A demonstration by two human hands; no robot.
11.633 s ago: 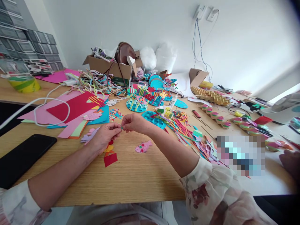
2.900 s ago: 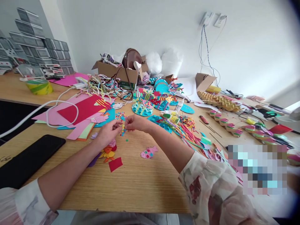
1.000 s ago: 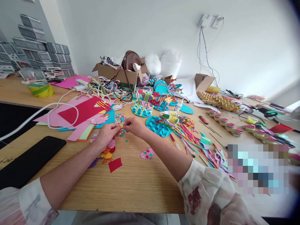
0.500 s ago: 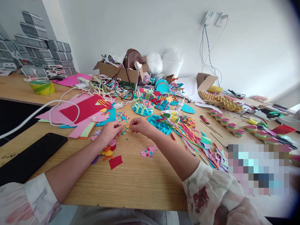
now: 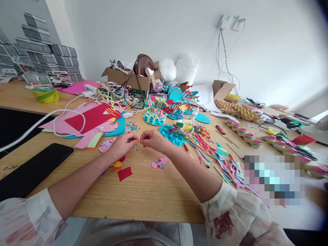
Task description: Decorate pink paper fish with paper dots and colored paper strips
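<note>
Paper, a tiny dot (image 5: pixel 138 140) (light, flimsy, easily dropped), sits pinched between the fingertips of the left hand (image 5: pixel 122 145) and right hand (image 5: pixel 151 139), both nearly closed, just above the table (image 5: pixel 143 194). Fingertip-edge grip looks best. Beyond lies a pile of dots (image 5: pixel 131 126).

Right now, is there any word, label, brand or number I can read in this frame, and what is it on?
No text reads clearly.
Glue bottles: labels too small to read.
Boxes stacked at far left: markings blurred.
Table edge: dark marks, unreadable.
Phone: screen dark, no text.
</note>
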